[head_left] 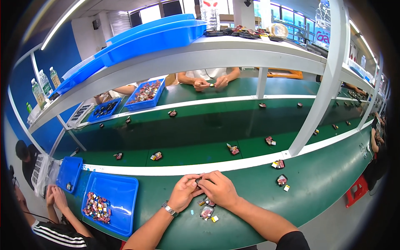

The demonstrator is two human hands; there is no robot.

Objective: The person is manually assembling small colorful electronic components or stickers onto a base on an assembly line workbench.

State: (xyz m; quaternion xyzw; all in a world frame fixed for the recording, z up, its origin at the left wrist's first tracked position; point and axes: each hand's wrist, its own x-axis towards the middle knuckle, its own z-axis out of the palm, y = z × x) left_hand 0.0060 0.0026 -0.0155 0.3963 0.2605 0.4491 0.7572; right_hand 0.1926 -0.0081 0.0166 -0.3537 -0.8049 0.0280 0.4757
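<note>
A white shelf (233, 59) is stretching across the view, and a slanting post (318, 96) is rising at its right. Blue trays (154, 41) are resting on the shelf's left half, a clear bottle (210, 17) is standing near their right end, and a large bottle (322, 25) is standing just beside the post. More bottles (38, 94) are standing at far left. A blue wall (62, 48) is rising behind them, a lamp (62, 25) is glowing overhead, and a red stool (357, 189) is standing at right.

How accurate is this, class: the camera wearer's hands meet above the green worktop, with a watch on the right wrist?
Wrong side: the head view shows the watch on the left wrist. The left hand and right hand do meet above the green worktop.
</note>
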